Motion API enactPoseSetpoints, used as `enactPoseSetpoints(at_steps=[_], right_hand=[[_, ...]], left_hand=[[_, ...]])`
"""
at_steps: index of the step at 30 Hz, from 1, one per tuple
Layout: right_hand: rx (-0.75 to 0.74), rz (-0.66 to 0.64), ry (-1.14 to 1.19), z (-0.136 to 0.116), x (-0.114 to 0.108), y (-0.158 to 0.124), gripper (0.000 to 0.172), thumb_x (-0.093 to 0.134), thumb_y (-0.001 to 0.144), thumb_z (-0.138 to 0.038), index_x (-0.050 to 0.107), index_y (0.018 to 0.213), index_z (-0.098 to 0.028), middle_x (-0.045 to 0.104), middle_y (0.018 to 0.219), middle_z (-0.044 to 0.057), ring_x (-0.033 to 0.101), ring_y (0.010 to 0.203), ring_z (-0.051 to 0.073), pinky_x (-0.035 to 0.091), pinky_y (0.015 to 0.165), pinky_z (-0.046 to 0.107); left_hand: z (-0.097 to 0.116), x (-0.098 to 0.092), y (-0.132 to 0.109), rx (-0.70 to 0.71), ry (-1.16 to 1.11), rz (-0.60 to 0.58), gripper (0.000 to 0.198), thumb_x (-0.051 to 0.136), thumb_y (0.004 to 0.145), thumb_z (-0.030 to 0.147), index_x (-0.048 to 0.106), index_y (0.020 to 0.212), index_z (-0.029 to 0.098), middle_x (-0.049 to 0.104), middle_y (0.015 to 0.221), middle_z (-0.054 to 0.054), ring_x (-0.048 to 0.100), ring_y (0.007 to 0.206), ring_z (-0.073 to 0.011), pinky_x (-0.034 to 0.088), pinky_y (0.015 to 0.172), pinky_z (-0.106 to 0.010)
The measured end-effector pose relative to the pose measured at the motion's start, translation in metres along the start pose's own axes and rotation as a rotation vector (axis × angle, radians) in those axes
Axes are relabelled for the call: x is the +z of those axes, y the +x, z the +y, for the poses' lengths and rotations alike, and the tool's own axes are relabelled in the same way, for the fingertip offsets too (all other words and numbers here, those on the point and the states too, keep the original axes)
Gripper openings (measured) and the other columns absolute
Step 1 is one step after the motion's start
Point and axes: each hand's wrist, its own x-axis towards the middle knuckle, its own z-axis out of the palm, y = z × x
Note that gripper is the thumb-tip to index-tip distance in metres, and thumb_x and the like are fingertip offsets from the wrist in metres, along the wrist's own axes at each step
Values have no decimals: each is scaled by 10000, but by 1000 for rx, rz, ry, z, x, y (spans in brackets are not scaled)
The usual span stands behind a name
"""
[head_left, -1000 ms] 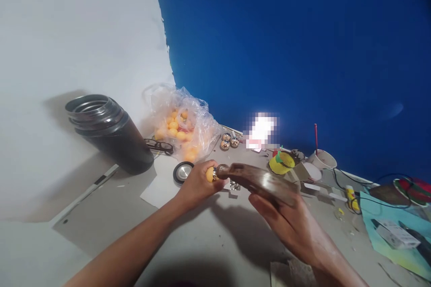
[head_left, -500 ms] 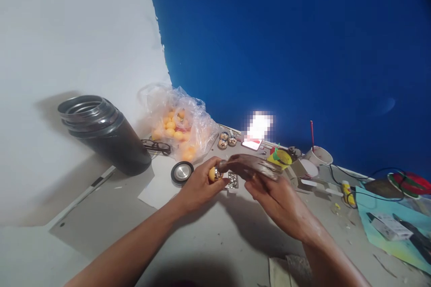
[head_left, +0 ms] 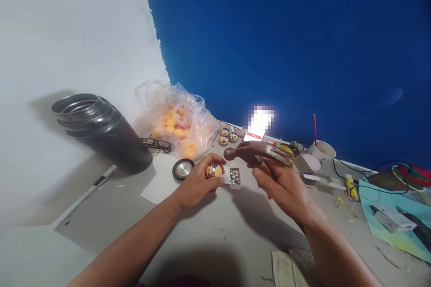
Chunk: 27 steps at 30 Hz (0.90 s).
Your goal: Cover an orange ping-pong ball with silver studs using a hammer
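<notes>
Between the thumb and fingers of my left hand (head_left: 197, 184) is a yellow ball (head_left: 214, 171) with shiny metal studs on part of its surface. My right hand (head_left: 286, 186) grips a claw hammer (head_left: 252, 151); its striking face is held above and to the right of the ball, apart from it. Just right of the ball, a small white box (head_left: 235, 178) full of silver tacks lies open on the table. Several studded balls (head_left: 224, 136) sit behind it, near the wall.
A clear plastic bag (head_left: 182, 121) of yellow balls lies at the back. To the left are a dark flask (head_left: 104, 134), its lid (head_left: 183, 169) and eyeglasses (head_left: 156, 144). A lit phone (head_left: 257, 123) leans at the wall. Rightward stand a white cup (head_left: 321, 151) and a glue stick (head_left: 350, 186).
The hammer has lifted off the ball and shifted right with my right hand. More of the studded ball in my left hand now shows.
</notes>
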Motion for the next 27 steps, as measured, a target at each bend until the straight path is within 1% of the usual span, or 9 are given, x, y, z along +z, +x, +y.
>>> enactPoseSetpoints(at_steps=[2, 4, 8, 11, 14, 16, 21, 24, 27], right_hand=[[17, -28, -14, 2, -9, -3, 345, 477, 1027, -389, 686, 1219, -193, 610, 732, 9, 535, 638, 156, 505, 689, 299], [33, -121, -12, 4, -20, -5, 340, 479, 1023, -407, 704, 1154, -190, 609, 745, 9, 506, 605, 136, 453, 602, 266], [86, -281, -7, 4, -26, -4, 249, 559, 949, -355, 725, 1008, -179, 665, 822, 29, 565, 698, 149, 394, 591, 255], [116, -411, -44, 2, -5, 0, 156, 684, 794, -277, 713, 921, -190, 668, 800, 1, 552, 713, 144, 372, 624, 253], [191, -450, -173, -3, 21, 0, 216, 757, 685, -254, 683, 881, -202, 672, 807, -18, 526, 713, 137, 321, 614, 252], [220, -461, -231, -6, 32, -1, 231, 745, 660, -226, 661, 875, -206, 666, 793, -25, 499, 691, 129, 287, 592, 253], [181, -528, -293, -6, 41, -7, 214, 702, 684, -262, 652, 886, -214, 678, 797, -11, 484, 670, 132, 253, 575, 261], [122, -561, -367, -4, 55, -9, 160, 653, 735, -292, 660, 865, -199, 712, 820, 30, 531, 677, 153, 231, 571, 281], [86, -591, -468, -2, 76, -11, 151, 583, 797, -283, 669, 862, -177, 745, 844, 81, 590, 663, 180, 223, 569, 307]], left_hand=[[3, -1, -1, -33, -143, -27, 363, 732, 774, 289, 545, 1080, 229, 534, 885, 35, 393, 565, -60, 297, 517, -218], [6, -2, -1, -19, -196, -4, 360, 765, 773, 318, 568, 1058, 220, 541, 867, 34, 403, 557, -54, 308, 519, -217], [10, -5, 0, 51, -221, 87, 348, 799, 790, 395, 623, 1019, 202, 579, 891, 11, 422, 538, -42, 319, 508, -213], [7, -9, 2, 43, -330, 82, 340, 769, 826, 436, 649, 1030, 190, 597, 908, -13, 414, 548, -44, 294, 487, -194], [3, -14, 2, 12, -454, 94, 345, 684, 883, 476, 678, 1040, 169, 591, 905, -37, 433, 569, -64, 257, 452, -180], [3, -18, 2, -2, -511, 99, 330, 647, 906, 446, 695, 1054, 155, 584, 896, -43, 444, 578, -73, 281, 452, -185], [6, -21, 2, 55, -579, 111, 329, 699, 840, 322, 710, 1123, 157, 581, 897, -39, 529, 682, -112, 430, 572, -228], [7, -17, 1, 88, -481, 117, 411, 726, 808, 225, 684, 1215, 184, 581, 869, -21, 552, 724, -117, 457, 647, -237], [5, -12, -1, 128, -338, 133, 434, 709, 851, 238, 637, 1279, 233, 618, 1004, -36, 585, 766, -126, 478, 687, -262]])
